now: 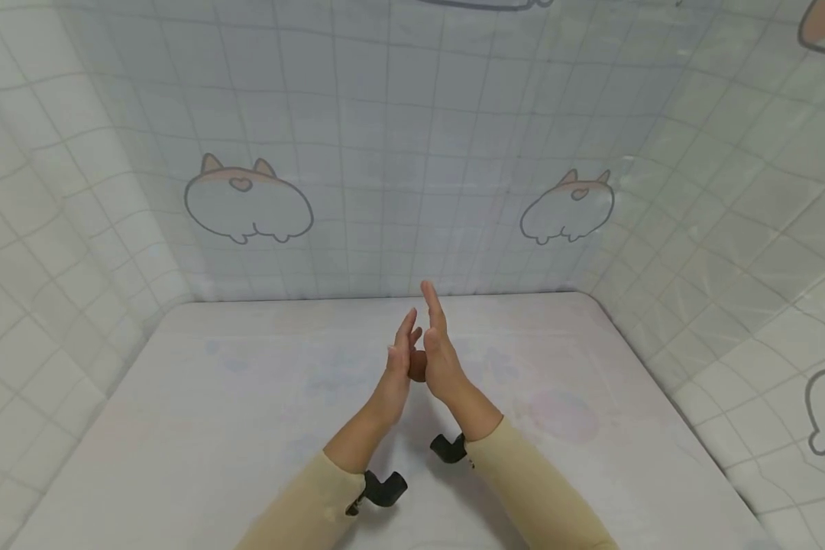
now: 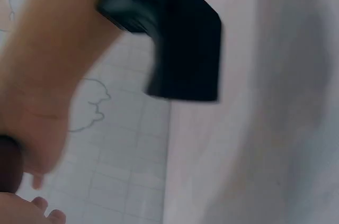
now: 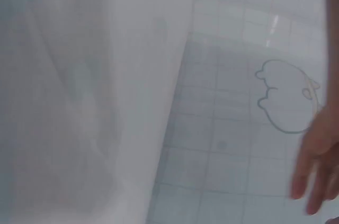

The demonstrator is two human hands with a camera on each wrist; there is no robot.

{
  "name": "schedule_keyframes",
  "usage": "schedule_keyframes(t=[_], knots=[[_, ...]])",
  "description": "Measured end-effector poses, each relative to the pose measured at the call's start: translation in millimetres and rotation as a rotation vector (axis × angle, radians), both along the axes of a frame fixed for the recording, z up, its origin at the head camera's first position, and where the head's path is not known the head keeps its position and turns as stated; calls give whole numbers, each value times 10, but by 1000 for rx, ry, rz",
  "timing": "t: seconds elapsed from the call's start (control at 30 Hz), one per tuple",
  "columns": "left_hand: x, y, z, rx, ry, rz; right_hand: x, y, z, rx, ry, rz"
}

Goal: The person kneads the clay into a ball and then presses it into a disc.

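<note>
One brown ball [image 1: 418,367] sat between my left hand [image 1: 396,367] and right hand [image 1: 443,362], its sides hidden by both. My visible fingers [image 1: 434,307] stood mostly straight; those behind the right hand could not be made out. The left wrist view cut the ball off. Nearer me than the ball, two black devices [image 1: 387,490] adjoined my sleeves [image 1: 543,489]; beyond it, a gridded wall [image 1: 412,191].

Grid-lined wall [image 1: 412,191] behind a pale surface [image 1: 165,428]
Two outlined cartoon animals [image 1: 247,210] mark the wall, well apart; faint pink and bluish blotches [image 1: 564,416], perhaps printed, tint the surface.
</note>
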State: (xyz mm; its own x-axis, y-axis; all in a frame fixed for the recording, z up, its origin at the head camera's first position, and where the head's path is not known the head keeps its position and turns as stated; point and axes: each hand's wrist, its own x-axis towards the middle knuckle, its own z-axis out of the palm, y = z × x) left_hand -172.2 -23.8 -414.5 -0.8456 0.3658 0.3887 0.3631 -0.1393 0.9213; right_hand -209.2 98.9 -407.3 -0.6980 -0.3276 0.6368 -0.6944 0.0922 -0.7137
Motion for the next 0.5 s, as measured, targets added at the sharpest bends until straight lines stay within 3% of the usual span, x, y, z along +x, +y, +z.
schedule_keyframes(t=[0.1, 0.23, 0.33, 0.5], knots=[[36, 8, 57, 49, 36, -15, -14, 16, -31, 25, -61, -6], [73, 9, 115, 94, 90, 3, -6, 32, -117, 35, -159, 76], [71, 0, 131, 105, 109, 35, 7, 26, -182, 51, -127, 137], [17, -32, 156, 97, 107, 120, 68, -11, -230, 95, 32, 98]])
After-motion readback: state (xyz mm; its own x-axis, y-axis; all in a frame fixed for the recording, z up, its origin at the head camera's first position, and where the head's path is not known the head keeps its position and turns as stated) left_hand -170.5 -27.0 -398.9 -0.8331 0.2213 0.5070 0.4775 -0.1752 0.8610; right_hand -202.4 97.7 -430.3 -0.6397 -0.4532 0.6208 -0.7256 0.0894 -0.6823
